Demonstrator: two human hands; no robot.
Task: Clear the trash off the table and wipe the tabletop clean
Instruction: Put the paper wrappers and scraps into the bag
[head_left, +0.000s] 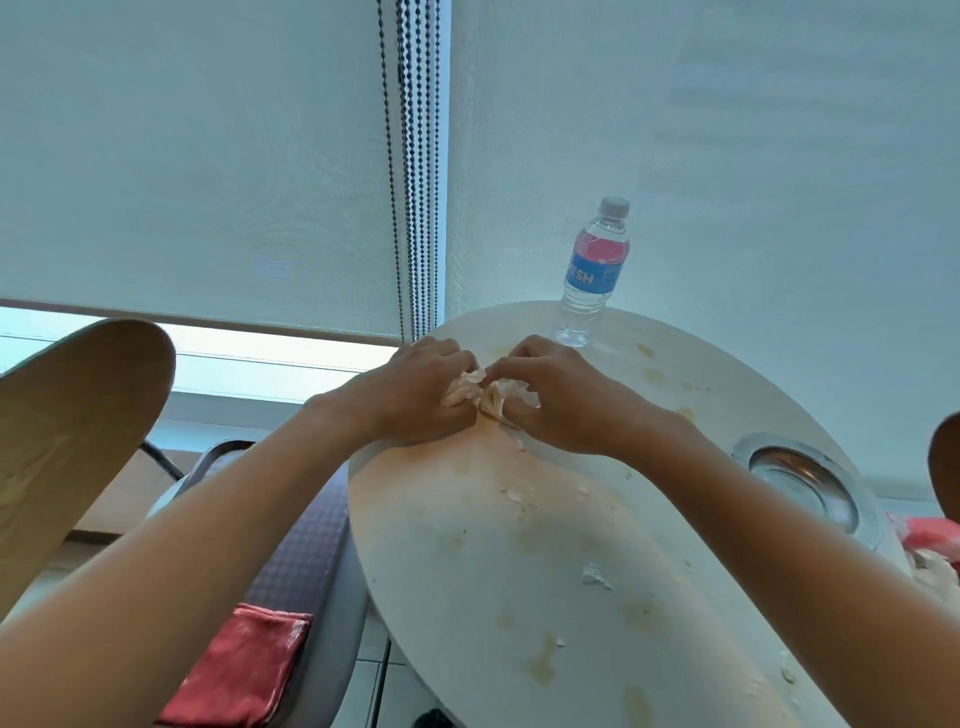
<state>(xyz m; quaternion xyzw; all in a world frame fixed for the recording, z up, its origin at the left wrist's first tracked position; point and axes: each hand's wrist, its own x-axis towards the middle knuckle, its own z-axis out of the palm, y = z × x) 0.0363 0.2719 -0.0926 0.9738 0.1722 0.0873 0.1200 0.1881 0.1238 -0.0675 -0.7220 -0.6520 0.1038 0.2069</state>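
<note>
A crumpled white tissue (493, 392) lies on the round white table (467, 597) toward its far side. My left hand (415, 392) and my right hand (561, 395) meet over it, and the fingers of both pinch the wad between them. Small tissue scraps (595, 576) and yellowish stains (543, 657) are scattered over the tabletop nearer to me. A pink-red cloth (241, 670) rests on the chair seat to the left of the table.
A clear water bottle (592, 270) with a blue and red label stands upright at the table's far edge. A round metal ashtray (802, 480) sits at the right. Wooden chair backs (67, 431) rise at left and far right. Roller blinds hang behind.
</note>
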